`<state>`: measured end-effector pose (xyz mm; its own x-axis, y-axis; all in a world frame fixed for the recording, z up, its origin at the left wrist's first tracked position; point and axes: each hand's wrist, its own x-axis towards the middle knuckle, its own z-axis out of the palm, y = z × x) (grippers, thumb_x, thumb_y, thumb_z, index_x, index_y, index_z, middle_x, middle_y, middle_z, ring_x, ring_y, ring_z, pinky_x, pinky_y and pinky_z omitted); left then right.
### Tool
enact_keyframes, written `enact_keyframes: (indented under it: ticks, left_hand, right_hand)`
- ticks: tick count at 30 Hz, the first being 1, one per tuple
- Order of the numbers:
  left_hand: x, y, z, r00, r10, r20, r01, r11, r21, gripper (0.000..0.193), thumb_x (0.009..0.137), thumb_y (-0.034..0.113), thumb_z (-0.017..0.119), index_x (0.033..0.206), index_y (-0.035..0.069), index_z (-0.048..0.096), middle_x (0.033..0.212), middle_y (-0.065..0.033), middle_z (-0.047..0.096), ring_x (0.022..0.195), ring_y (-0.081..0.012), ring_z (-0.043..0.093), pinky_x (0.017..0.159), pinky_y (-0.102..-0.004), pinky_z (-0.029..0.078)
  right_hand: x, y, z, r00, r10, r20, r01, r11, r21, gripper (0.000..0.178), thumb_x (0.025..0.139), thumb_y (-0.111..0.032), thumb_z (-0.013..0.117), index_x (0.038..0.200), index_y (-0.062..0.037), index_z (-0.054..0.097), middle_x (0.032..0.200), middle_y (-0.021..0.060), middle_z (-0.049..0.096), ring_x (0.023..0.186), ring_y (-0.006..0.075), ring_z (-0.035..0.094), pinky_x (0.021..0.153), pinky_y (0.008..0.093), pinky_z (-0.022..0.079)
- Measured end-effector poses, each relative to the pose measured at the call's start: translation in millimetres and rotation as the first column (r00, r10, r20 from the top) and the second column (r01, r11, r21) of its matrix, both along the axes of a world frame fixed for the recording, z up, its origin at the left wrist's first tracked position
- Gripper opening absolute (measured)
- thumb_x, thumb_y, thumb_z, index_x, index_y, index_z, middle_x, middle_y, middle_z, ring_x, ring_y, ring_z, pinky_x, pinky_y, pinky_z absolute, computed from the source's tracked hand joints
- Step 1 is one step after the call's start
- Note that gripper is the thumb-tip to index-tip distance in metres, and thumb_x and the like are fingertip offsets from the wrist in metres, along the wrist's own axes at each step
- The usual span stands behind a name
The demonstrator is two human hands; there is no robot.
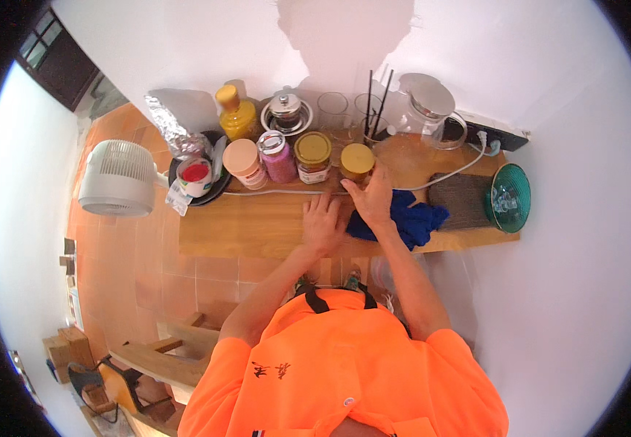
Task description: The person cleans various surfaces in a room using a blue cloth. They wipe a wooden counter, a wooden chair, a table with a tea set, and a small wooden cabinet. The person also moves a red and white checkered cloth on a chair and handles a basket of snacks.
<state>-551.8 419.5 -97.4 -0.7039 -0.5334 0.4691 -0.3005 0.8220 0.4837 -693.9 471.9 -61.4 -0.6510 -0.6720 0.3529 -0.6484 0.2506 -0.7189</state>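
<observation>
My right hand [375,198] is at the small jar with a gold lid [358,158], its thumb on the near left side and its fingers along the right side. Flat on the wooden table [243,226] lies my left hand [323,224], open, fingers stretched toward the jars. A crumpled blue cloth [412,218] rests beside and partly behind my right wrist. Left of the gripped jar stand a larger gold-lidded jar [313,156], a jar of purple contents [279,162] and a tub with a pale pink lid [244,162].
Along the wall stand a yellow bottle [237,119], a lidded glass cup [286,109], drinking glasses [332,109] and a glass pitcher [432,109]. A white cable [450,175] crosses the table. At right are a dark mat [461,200] and green bowl [508,198]; a white fan [116,178] is left.
</observation>
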Motion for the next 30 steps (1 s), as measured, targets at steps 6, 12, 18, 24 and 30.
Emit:
enact_keyframes:
  ticks: [6, 12, 18, 24, 30]
  left_hand:
    - [19, 4, 9, 1.0, -0.005, 0.012, 0.005, 1.0, -0.001, 0.043, 0.071, 0.008, 0.065, 0.113, 0.004, 0.057, 0.125, -0.0174, 0.052, 0.108, -0.0358, 0.05, 0.087, -0.047, 0.04]
    - [63, 29, 26, 0.994, -0.01, -0.108, 0.019, 0.996, 0.083, 0.027, 0.08, 0.004, 0.064, 0.107, 0.004, 0.061, 0.121, -0.0155, 0.058, 0.105, -0.0375, 0.055, 0.089, -0.0474, 0.042]
    - [95, 50, 23, 0.981, 0.145, -0.126, -0.132, 0.986, 0.103, 0.034, 0.076, 0.0, 0.064, 0.109, 0.006, 0.062, 0.117, -0.0138, 0.06, 0.099, -0.0324, 0.056, 0.083, -0.0417, 0.041]
    - [141, 49, 14, 0.915, 0.371, -0.158, -0.345, 0.923, 0.173, 0.034, 0.076, -0.003, 0.061, 0.109, 0.006, 0.063, 0.112, -0.0129, 0.062, 0.102, -0.0325, 0.057, 0.085, -0.0405, 0.043]
    - [193, 16, 19, 0.806, 0.567, -0.17, -0.505, 0.808, 0.303, 0.035, 0.076, -0.005, 0.06, 0.109, 0.007, 0.064, 0.113, -0.0114, 0.063, 0.105, -0.0303, 0.058, 0.093, -0.0377, 0.045]
  right_hand:
    - [0, 39, 33, 0.971, -0.054, -0.231, 0.052, 0.999, -0.015, 0.063, 0.079, -0.031, 0.074, 0.126, 0.0028, 0.05, 0.115, 0.0246, 0.058, 0.103, 0.0436, 0.057, 0.089, 0.0455, 0.047]
    - [-28, 123, 30, 0.842, 0.333, -0.425, -0.209, 0.927, 0.312, 0.068, 0.075, -0.039, 0.075, 0.13, -0.0067, 0.052, 0.129, 0.0136, 0.052, 0.116, 0.0359, 0.049, 0.094, 0.0499, 0.038]
    - [-33, 114, 38, 0.776, 0.527, -0.346, -0.334, 0.809, 0.484, 0.077, 0.066, -0.032, 0.082, 0.135, -0.0197, 0.051, 0.134, 0.0106, 0.049, 0.108, 0.0366, 0.05, 0.089, 0.0489, 0.041]
    - [2, 93, 15, 0.693, 0.6, -0.399, -0.411, 0.784, 0.465, 0.076, 0.063, -0.026, 0.084, 0.132, -0.0214, 0.053, 0.13, 0.0108, 0.05, 0.102, 0.0353, 0.05, 0.082, 0.0513, 0.043]
    - [114, 11, 9, 0.726, 0.498, -0.474, -0.326, 0.857, 0.4, 0.068, 0.07, -0.038, 0.077, 0.13, -0.0162, 0.053, 0.127, 0.0142, 0.051, 0.104, 0.0361, 0.049, 0.077, 0.0512, 0.04]
